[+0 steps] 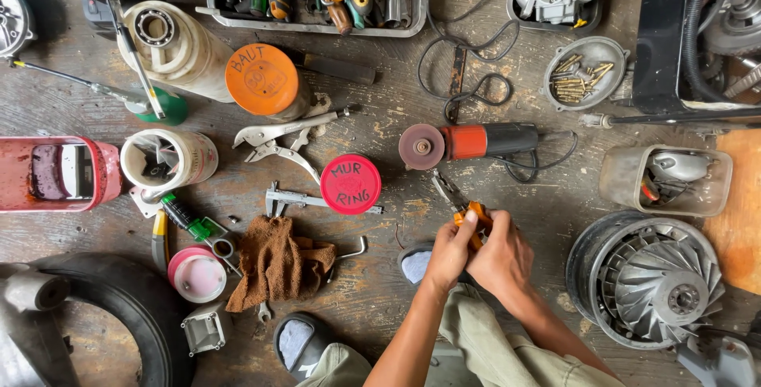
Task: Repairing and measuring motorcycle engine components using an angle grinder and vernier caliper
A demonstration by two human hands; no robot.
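Orange-handled pliers (469,214) are gripped by both hands, left hand (449,251) and right hand (501,256) closed together (angle grinder (468,143) nearby).

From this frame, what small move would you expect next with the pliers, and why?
Probably a squeeze or a regrip: both hands, left hand and right hand, close around the orange-handled pliers, whose jaws point toward the angle grinder but hold nothing visible.

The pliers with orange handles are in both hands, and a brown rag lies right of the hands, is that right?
Not quite. The head view shows both hands, left and right, on the pliers, but the rag lies left of them.
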